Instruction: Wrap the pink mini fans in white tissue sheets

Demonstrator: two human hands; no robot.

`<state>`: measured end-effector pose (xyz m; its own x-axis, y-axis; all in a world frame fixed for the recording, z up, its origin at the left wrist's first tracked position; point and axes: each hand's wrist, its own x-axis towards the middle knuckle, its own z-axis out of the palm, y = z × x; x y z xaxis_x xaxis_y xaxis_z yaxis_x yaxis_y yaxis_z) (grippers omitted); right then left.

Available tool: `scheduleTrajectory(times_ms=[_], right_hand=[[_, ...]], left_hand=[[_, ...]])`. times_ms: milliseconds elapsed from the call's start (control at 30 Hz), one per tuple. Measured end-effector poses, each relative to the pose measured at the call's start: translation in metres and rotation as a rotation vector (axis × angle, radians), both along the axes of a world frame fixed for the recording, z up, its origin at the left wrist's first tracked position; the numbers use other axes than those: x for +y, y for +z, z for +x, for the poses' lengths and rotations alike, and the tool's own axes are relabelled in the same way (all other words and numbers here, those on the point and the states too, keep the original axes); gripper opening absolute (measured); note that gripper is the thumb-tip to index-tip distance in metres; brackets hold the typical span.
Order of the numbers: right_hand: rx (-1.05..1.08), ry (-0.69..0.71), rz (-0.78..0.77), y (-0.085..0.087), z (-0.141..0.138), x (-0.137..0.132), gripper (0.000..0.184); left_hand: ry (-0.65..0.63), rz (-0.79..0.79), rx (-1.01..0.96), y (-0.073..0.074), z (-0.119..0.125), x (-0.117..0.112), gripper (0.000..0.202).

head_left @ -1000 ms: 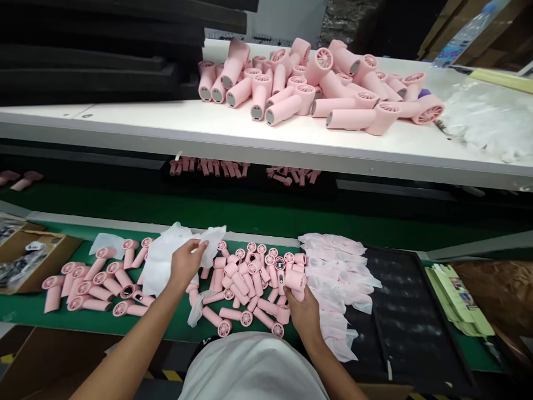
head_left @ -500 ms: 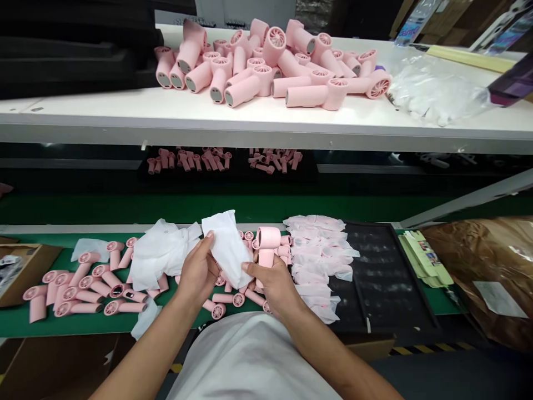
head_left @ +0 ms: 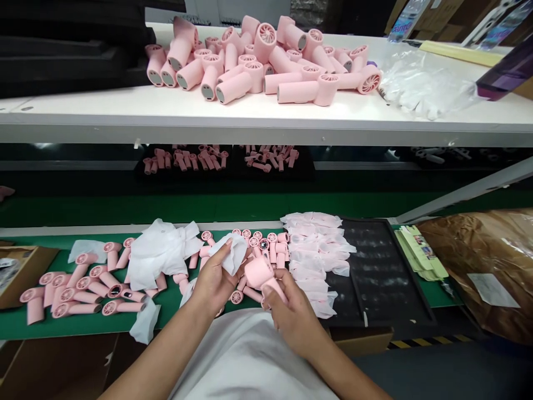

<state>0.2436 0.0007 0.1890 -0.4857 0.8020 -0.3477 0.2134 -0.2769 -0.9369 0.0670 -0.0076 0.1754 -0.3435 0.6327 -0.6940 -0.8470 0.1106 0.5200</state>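
Observation:
My left hand (head_left: 219, 280) is closed on a thin white bag (head_left: 234, 254), crumpled between thumb and fingers. Just to its right, my right hand (head_left: 293, 308) grips a pink handheld fan (head_left: 259, 272) by the handle, its round head tilted toward the bag. The fan head is apart from the bag or barely touching it; I cannot tell which. Behind both hands lie several loose pink fans (head_left: 272, 247) on the green table. A row of fans in white bags (head_left: 314, 255) rests to the right, partly on a black tray (head_left: 385, 272). Left of my hands is a pile of white bags (head_left: 160, 253).
More unwrapped fans (head_left: 79, 294) lie at the left, beside a cardboard box (head_left: 25, 272). A white shelf (head_left: 187, 111) above carries a heap of pink fans (head_left: 250, 66) and a clear plastic bag (head_left: 425, 83). Green paper sheets (head_left: 420, 253) and a brown wrapped bundle (head_left: 478, 266) are at the right.
The white bag, spread flat before, is now bunched in my left hand. My right hand has moved right and lower, tilting the fan so its head points left.

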Motion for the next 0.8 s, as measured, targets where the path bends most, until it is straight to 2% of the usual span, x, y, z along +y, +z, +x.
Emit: scheduleTrajectory(times_ms=[100,233,400,567,700,800], right_hand=[[-0.093,0.07,0.145,0.004,0.0,-0.009,0.025],[-0.15,0.024,0.285,0.0,-0.007,-0.003,0.03],[-0.181,0.001,0.291,-0.01,-0.007,0.007,0.027],[-0.22,-0.092,0.353,-0.009,-0.01,0.012,0.029],[-0.269,-0.108,0.412,-0.009,-0.014,0.013,0.031],[-0.201,-0.117,0.366,-0.01,-0.02,0.01,0.033]], left_hand=[[-0.014,0.009,-0.009,0.002,0.004,0.002,0.02],[-0.039,0.034,-0.029,0.004,0.012,0.001,0.02],[-0.062,0.048,-0.031,0.011,0.013,0.001,0.018],[-0.061,0.081,-0.022,0.015,0.01,0.002,0.023],[-0.118,0.155,0.017,0.015,0.014,0.001,0.028],[-0.158,0.209,0.081,0.014,0.019,0.001,0.028]])
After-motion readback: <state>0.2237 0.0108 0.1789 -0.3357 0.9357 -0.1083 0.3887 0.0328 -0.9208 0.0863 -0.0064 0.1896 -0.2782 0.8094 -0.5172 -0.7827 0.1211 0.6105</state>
